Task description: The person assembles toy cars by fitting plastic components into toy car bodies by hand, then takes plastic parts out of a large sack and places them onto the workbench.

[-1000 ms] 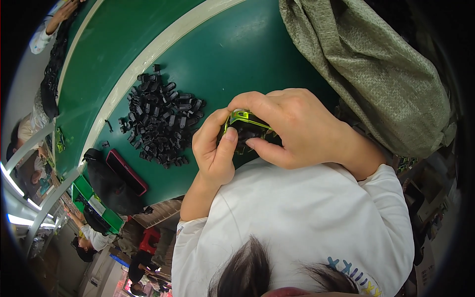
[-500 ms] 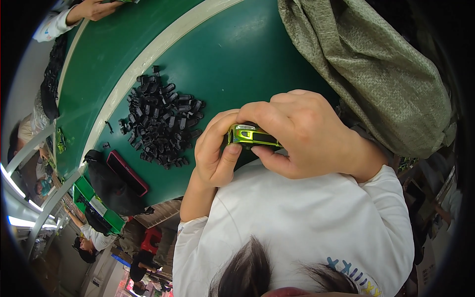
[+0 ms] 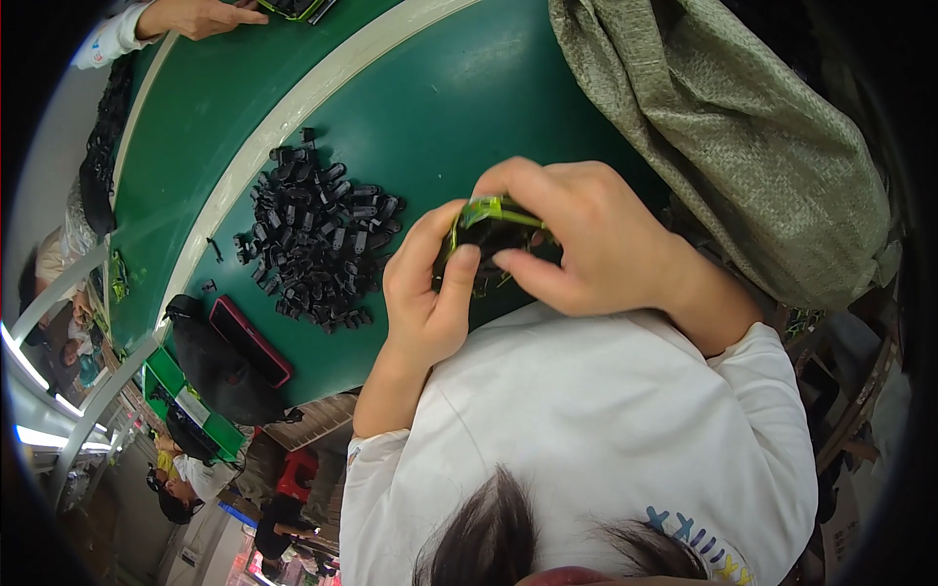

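Observation:
Between my two hands is a shiny yellow-green toy car body point(image 3: 496, 217), tilted so that its dark hollow inside shows. My left hand point(image 3: 430, 278) is closed round its left end, thumb pressed on the near edge. My right hand point(image 3: 576, 234) grips the right end, with its fingers over the far side and its thumb at the near side. Most of the outer shell is hidden by my fingers. Just left of my hands, a heap of small black plastic parts point(image 3: 318, 234) lies on the green table point(image 3: 489, 98).
A large woven sack point(image 3: 723, 137) stands at the right. Left of the heap lie a dark red phone-like case point(image 3: 249, 342) and a black bag point(image 3: 210, 361), with a green bin point(image 3: 171, 376) beyond. A co-worker's hand point(image 3: 200, 18) is at the far left.
The toy car body has been turned, from showing its shiny end to showing its dark inside. My right hand has shifted slightly. The co-worker's hand has moved right, and a green piece beside it shows more.

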Demonstrator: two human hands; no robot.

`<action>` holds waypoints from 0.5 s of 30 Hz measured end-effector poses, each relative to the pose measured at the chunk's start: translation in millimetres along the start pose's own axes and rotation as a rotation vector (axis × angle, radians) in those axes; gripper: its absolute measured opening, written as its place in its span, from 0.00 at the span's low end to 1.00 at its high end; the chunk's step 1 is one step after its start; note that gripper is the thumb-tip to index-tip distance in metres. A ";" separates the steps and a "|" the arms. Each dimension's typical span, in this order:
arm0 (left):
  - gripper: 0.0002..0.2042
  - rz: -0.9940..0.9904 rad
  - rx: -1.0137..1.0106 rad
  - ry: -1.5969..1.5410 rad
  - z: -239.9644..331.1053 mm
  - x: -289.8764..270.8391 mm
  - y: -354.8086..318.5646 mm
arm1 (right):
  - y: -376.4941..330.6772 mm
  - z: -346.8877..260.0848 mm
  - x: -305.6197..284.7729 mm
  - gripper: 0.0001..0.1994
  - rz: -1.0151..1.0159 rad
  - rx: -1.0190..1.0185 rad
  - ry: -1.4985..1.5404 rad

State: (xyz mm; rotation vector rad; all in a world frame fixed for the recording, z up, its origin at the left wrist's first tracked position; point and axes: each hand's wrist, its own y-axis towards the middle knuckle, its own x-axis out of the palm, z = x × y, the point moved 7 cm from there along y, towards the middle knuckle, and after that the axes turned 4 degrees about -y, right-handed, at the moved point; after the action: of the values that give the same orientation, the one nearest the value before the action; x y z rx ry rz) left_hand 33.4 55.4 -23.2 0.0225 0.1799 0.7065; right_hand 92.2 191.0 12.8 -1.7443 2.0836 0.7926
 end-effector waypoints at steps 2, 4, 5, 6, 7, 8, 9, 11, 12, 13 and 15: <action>0.15 -0.011 -0.314 -0.220 -14.0 5.5 3.2 | -1.7 25.0 10.6 0.17 -0.227 0.349 0.261; 0.19 -0.100 -0.351 -0.255 -10.4 4.3 4.0 | -4.9 39.1 17.0 0.20 -0.215 0.362 0.360; 0.21 -0.129 -0.393 -0.332 -7.1 6.4 6.0 | -7.6 47.1 22.3 0.19 -0.221 0.393 0.460; 0.23 -0.157 -0.434 -0.410 -6.3 7.8 6.4 | -10.1 53.5 26.9 0.19 -0.226 0.423 0.560; 0.25 -0.220 -0.452 -0.518 -8.3 7.8 6.7 | -11.5 56.7 28.7 0.18 -0.213 0.429 0.644; 0.25 -0.214 -0.453 -0.516 -7.9 4.3 6.7 | -9.9 56.6 29.1 0.18 -0.218 0.426 0.647; 0.25 -0.212 -0.476 -0.544 -8.2 2.8 6.1 | -10.4 58.5 31.9 0.18 -0.238 0.488 0.717; 0.25 -0.211 -0.501 -0.573 -8.8 1.1 5.3 | -10.9 60.2 35.4 0.19 -0.258 0.552 0.787; 0.25 -0.207 -0.507 -0.605 -9.0 0.7 5.1 | -10.1 60.9 35.1 0.18 -0.249 0.557 0.767; 0.25 -0.203 -0.513 -0.637 -9.2 0.9 5.1 | -9.4 61.6 34.7 0.18 -0.240 0.562 0.747; 0.25 -0.204 -0.521 -0.629 -6.3 1.4 6.2 | -6.1 59.3 32.5 0.18 -0.243 0.582 0.747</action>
State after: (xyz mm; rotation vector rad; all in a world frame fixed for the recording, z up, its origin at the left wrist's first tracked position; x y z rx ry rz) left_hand 29.4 60.7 -29.1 -0.2661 -0.5988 0.4977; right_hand 84.7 199.4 -54.1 -2.0310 2.1068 -0.5861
